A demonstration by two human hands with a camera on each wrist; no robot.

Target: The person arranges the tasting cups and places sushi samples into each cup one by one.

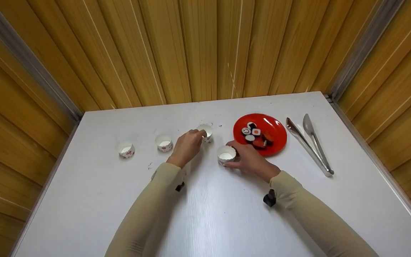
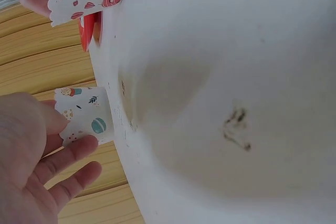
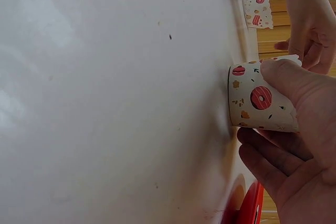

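from my end of the feed, i have both hands over a white table point(image 1: 205, 221), each clamped on a paper cup. the left hand point(image 1: 188, 145) pinches the far cup point(image 2: 86, 116) at its scalloped rim between thumb and finger; in the left wrist view i see two more fingers spread apart beside it. that cup stands upright, a little left of the other and farther from the person. the right hand point(image 1: 251, 159) grips the near cup point(image 3: 262, 98) around its side, thumb on one side and fingers on the other, the opening facing up; i can't tell whether its base touches the table. both cups are white with small printed sweets.

off to the left i count a middle cup point(image 1: 164, 144) and an outermost cup point(image 1: 125, 150), upright and well apart from each other. just beyond the right hand i see a red plate point(image 1: 277, 132) carrying sushi pieces point(image 1: 256, 132) gathered together. to the right of the plate, metal tongs point(image 1: 319, 150) lie with their arms spread.
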